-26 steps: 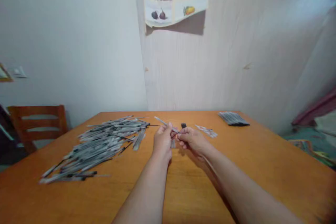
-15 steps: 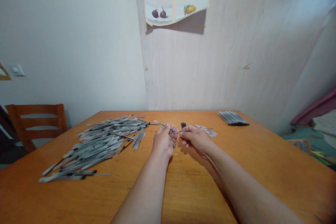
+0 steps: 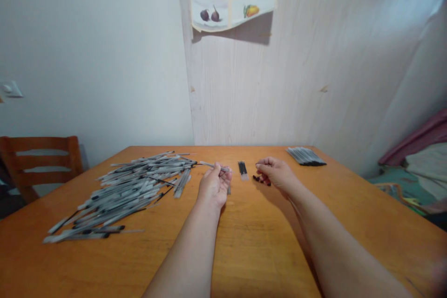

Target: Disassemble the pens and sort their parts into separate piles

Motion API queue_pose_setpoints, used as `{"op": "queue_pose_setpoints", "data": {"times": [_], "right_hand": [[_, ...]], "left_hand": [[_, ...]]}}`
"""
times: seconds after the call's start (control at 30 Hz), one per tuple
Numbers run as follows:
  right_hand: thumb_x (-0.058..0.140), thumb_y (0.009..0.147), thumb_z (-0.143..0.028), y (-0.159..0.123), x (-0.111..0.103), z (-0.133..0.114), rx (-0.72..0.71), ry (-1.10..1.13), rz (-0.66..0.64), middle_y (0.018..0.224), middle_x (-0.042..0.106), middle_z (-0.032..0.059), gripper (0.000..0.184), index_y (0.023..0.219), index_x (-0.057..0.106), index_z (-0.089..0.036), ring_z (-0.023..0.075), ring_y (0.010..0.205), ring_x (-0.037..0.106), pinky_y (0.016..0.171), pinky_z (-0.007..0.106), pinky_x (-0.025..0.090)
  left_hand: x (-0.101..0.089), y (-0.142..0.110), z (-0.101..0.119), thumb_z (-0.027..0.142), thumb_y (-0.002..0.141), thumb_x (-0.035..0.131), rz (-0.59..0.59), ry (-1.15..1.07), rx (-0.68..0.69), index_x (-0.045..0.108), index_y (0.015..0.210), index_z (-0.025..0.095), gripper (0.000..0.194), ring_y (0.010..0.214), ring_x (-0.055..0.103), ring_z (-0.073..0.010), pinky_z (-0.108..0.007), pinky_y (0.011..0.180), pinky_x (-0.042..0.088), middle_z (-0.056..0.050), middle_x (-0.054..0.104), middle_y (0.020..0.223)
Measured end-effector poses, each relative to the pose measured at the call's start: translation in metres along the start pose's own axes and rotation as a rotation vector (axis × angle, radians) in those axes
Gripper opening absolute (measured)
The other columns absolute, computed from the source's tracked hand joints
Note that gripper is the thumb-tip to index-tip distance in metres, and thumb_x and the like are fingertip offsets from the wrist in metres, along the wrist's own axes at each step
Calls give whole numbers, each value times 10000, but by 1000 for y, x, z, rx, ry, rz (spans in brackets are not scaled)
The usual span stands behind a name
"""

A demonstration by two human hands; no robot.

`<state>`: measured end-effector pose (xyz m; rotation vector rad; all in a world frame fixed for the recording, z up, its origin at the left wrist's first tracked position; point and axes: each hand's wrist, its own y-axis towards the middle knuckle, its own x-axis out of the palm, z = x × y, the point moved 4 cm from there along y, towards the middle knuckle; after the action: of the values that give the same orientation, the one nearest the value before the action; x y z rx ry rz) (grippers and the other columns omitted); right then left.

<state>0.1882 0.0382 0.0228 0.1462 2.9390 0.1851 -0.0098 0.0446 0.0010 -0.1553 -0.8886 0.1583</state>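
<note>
My left hand (image 3: 213, 186) is closed around a thin, clear-grey pen (image 3: 207, 164). The pen slants across its fingers, and the far end points left toward the heap. To the right, my right hand (image 3: 274, 173) is pinched, thumb against fingertips. Whatever it holds is too small to name; a dark speck shows at the tips. Just under those fingers lie several small black pieces (image 3: 257, 179) on the table. Between my hands sits a short row of black sticks with clear ends (image 3: 242, 168).
A big heap of clear pens with black parts (image 3: 129, 191) spreads over the left of the wooden table (image 3: 237, 251). At the back right lies a neat row of similar pens (image 3: 305, 156). A wooden chair (image 3: 44, 152) stands beyond the left edge.
My right hand has moved right, away from the pen in my left hand, and is now over the black pieces. My left hand keeps hold of the pen. The view has shifted slightly.
</note>
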Motion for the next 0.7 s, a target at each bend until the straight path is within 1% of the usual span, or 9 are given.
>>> {"op": "queue_pose_setpoints", "data": {"times": [0.03, 0.1, 0.17, 0.27, 0.4, 0.57, 0.63, 0.7], "right_hand": [[622, 763, -325, 5, -12, 6, -7, -80, 71, 621, 602, -6, 155, 796, 573, -182, 94, 473, 500, 463, 221, 355], [611, 762, -306, 16, -33, 18, -42, -307, 171, 589, 583, -2, 137, 749, 612, -169, 106, 501, 504, 480, 228, 340], [611, 740, -258, 24, -48, 32, -47, -517, 206, 596, 591, 7, 109, 697, 638, -162, 115, 547, 518, 501, 229, 325], [610, 718, -221, 31, -60, 52, 14, -700, 186, 595, 602, 8, 93, 689, 677, -163, 118, 549, 509, 501, 233, 298], [648, 669, -199, 28, -63, 65, 79, -774, 164, 564, 606, 19, 56, 664, 692, -165, 123, 526, 502, 502, 239, 292], [673, 622, -173, 22, -64, 73, 174, -819, 88, 508, 585, 27, 12, 625, 681, -165, 129, 532, 521, 518, 235, 317], [682, 610, -175, 23, -65, 75, 172, -807, 80, 495, 576, 19, 9, 610, 674, -171, 130, 540, 527, 531, 231, 332], [696, 596, -183, 25, -65, 76, 125, -760, 84, 472, 560, 7, 47, 574, 655, -180, 128, 522, 516, 531, 232, 340]], "left_hand": [[0, 1, 0, 178, 931, 558, 0, 1, 2, 546, 804, 130, 136, 576, 644, -105, -186, 550, 543, -64, 655, 686], [-1, 2, 0, 180, 930, 560, 0, 7, 10, 545, 804, 133, 136, 573, 643, -106, -183, 539, 538, -61, 654, 682], [-2, 3, -1, 195, 931, 562, -3, 21, 17, 544, 801, 136, 144, 567, 642, -106, -181, 530, 534, -60, 653, 681], [-3, 4, -1, 209, 930, 568, -4, 46, 19, 547, 805, 137, 146, 574, 646, -110, -186, 534, 536, -66, 658, 690], [-4, 2, 0, 209, 927, 573, 5, 62, 17, 547, 805, 136, 144, 588, 653, -115, -191, 548, 542, -71, 660, 694], [-2, -1, 1, 207, 926, 573, 4, 76, 22, 547, 806, 137, 142, 584, 649, -113, -190, 545, 541, -68, 660, 692], [-2, -1, 1, 209, 925, 577, 5, 76, 20, 547, 803, 137, 144, 578, 646, -111, -188, 540, 538, -68, 660, 692], [-2, -1, 1, 215, 922, 584, 7, 72, 17, 548, 798, 137, 150, 574, 644, -112, -191, 537, 538, -68, 658, 692]]}}
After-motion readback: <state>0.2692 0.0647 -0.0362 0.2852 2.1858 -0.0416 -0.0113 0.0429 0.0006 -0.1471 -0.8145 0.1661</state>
